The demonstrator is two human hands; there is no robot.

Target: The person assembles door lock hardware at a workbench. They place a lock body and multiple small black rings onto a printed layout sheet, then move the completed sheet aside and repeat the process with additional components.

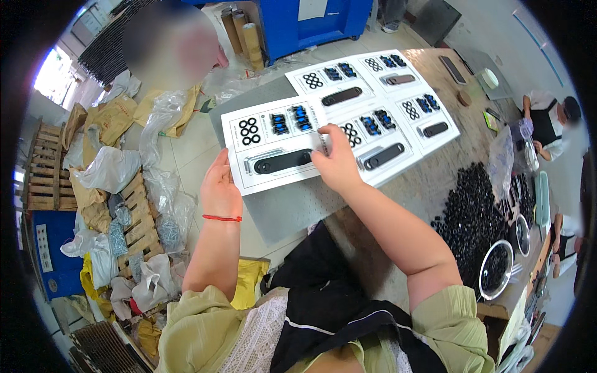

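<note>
Between my hands is a white printed card (pixel 273 182) with black rings (pixel 249 131), blue-and-black small parts (pixel 290 119) and a long black bar (pixel 283 162) on it, thin metal rods beside the bar. My left hand (pixel 222 188) grips the card's left edge, some fingers hidden beneath it. At the right edge, my right hand (pixel 339 160) pinches the card, thumb near the bar's end. Right of it, a larger white sheet of similar cards (pixel 429 147) lies on the worktable, partly behind my right hand.
A heap of small black parts (pixel 469 205) covers the table's right side, beside a metal bowl (pixel 496 270). Co-workers (pixel 547 124) stand beyond. Plastic bags (pixel 112 169) and wooden pallets (pixel 46 165) crowd the floor at left. A blue machine (pixel 311 28) stands at the back.
</note>
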